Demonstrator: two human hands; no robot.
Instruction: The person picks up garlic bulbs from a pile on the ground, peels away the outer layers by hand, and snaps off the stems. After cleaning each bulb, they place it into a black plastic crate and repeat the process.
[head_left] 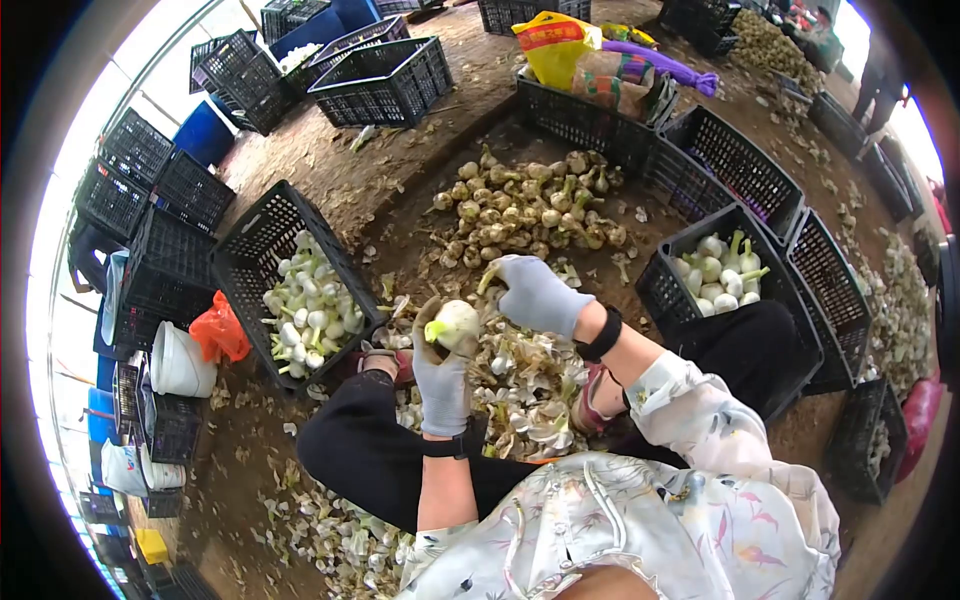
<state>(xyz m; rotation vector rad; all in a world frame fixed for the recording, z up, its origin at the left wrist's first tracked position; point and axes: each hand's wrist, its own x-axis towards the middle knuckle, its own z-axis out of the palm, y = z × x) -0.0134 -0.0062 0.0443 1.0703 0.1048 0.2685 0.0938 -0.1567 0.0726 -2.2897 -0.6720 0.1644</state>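
Note:
Gloved in grey, my left hand (pixel 443 385) holds a peeled white garlic bulb (pixel 457 323) with a short green stem stub. My right hand (pixel 537 296), also gloved, is just to the right and above the bulb, its fingers closed around a thin yellowish piece (pixel 488 279), perhaps a stem. Beyond my hands lies a pile of unpeeled garlic bulbs (pixel 530 208) on the ground. Loose skins (pixel 525 375) cover the ground between my legs. Cleaned bulbs (pixel 308 310) fill part of the left black crate (pixel 240 262); more white bulbs (pixel 715 272) sit in the right crate (pixel 657 290).
Empty black crates (pixel 385 85) stand at the back left, others stacked at far left near a white bucket (pixel 181 362) and an orange bag (pixel 221 328). A yellow bag (pixel 553 50) lies on a crate at the back. A person (pixel 880 85) stands at the far right.

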